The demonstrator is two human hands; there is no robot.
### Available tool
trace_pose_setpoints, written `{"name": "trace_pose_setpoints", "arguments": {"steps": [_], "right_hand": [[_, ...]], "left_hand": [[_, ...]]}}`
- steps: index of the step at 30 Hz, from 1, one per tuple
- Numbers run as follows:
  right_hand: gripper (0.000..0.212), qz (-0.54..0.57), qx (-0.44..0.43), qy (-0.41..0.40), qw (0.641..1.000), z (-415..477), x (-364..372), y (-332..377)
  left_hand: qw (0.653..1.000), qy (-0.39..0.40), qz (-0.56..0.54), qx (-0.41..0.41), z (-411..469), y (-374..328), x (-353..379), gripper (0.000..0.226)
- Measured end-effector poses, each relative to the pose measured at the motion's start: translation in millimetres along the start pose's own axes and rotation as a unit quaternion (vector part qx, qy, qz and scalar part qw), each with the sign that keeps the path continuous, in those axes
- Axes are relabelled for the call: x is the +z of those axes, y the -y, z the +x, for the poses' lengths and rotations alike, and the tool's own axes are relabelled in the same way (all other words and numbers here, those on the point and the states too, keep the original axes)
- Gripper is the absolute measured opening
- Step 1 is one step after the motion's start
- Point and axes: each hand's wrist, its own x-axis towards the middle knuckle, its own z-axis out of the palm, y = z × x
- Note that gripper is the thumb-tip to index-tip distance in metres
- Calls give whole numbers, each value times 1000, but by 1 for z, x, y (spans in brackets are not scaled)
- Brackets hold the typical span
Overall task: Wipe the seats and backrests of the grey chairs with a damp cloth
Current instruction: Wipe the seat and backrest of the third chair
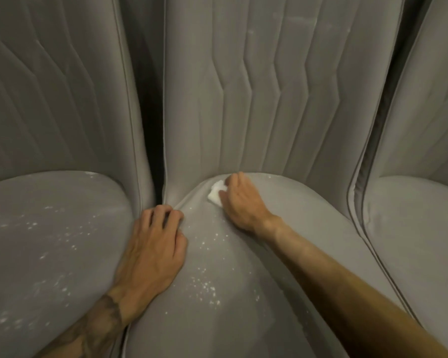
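Chairs: three grey upholstered chairs with stitched backrest panels are standing side by side, filling the view.
Middle seat: the rounded grey cushion of the middle chair (243, 280) is taking up the centre, and both hands are resting on it.
Middle backrest: the grey channel-stitched backrest (256, 99) is rising straight behind that seat.
Right hand: the right hand (239, 202) is lying palm down at the seat's back edge, just left of centre, right at the crease where seat and backrest are meeting.
Cloth: the small white cloth (216, 193) is sitting wadded under the right hand's thumb side, pressed on the seat fabric, with only its left part showing.
Right grip: fingers are curling over the cloth and thumb is pinching it from the left.
Left hand: the left hand (153, 244) is lying palm down on the seat's left edge, near its back-left corner, beside the gap to the left chair.
Left grip: fingers are bending, slightly spread, tips digging into a fabric fold; cannot tell if they are gripping it.
White specks: scattered white specks (204, 288) are showing on the middle seat in front of the hands.
Left seat: the left grey seat cushion (49, 241) is carrying similar pale flecks.
Right chair: the right grey chair (424, 228) is showing only partly at the frame edge.
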Motion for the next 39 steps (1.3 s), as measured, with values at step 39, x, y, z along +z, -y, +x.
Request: {"name": "trace_pose_setpoints", "arguments": {"steps": [39], "right_hand": [[26, -6, 51, 27, 998, -3, -26, -34]], "left_hand": [[987, -120, -109, -1, -2, 7, 8, 7]]}}
